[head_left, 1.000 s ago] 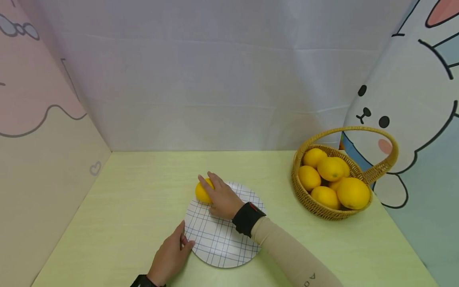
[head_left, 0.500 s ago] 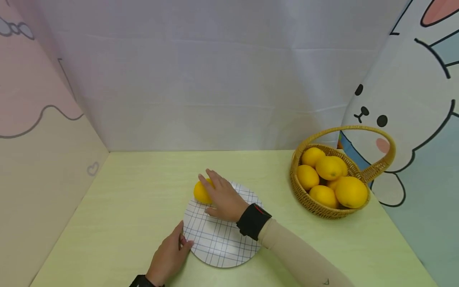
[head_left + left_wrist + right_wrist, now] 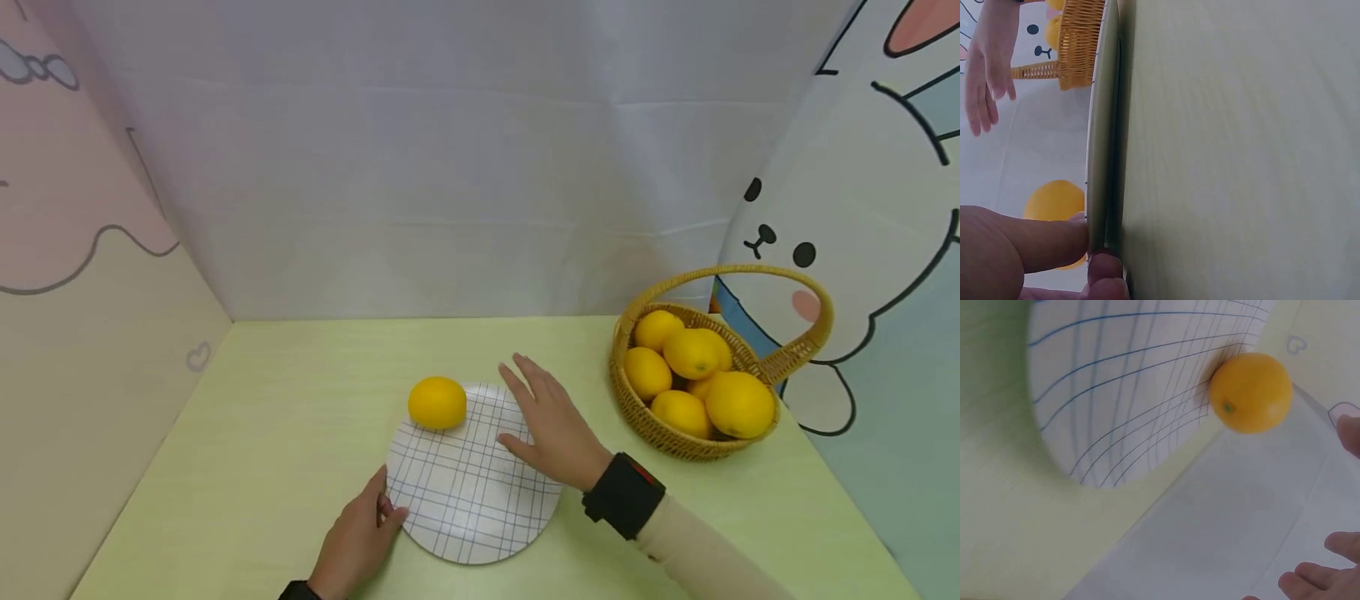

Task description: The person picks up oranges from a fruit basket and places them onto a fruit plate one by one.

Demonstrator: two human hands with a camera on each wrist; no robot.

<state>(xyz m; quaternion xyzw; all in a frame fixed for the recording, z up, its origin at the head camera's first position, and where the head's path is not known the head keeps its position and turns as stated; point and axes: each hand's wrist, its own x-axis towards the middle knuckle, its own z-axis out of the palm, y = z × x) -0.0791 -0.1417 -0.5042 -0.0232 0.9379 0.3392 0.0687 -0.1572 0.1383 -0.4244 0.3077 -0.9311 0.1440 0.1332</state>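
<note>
A round white plate [image 3: 472, 500] with blue grid lines lies on the table, its near left rim held by my left hand [image 3: 356, 533]. In the left wrist view the thumb [image 3: 1047, 240] is on the plate's upper side and curled fingertips [image 3: 1105, 269] are at its underside. One lemon [image 3: 437, 403] rests on the plate by the far left rim; the right wrist view shows the same lemon [image 3: 1250, 392] with a small green tip. Over the plate's right part is my right hand [image 3: 557, 433], fingers spread and holding nothing, apart from the lemon.
A wicker basket [image 3: 626, 400] with a tall arched handle stands at the back right and holds several lemons [image 3: 690, 352]. A pale curtain [image 3: 450, 167] borders the table's back edge, with printed cloth panels [image 3: 90, 400] at both sides.
My right hand has let go of the lemon and moved right and nearer, leaving it on the plate. My left hand has stayed at the rim.
</note>
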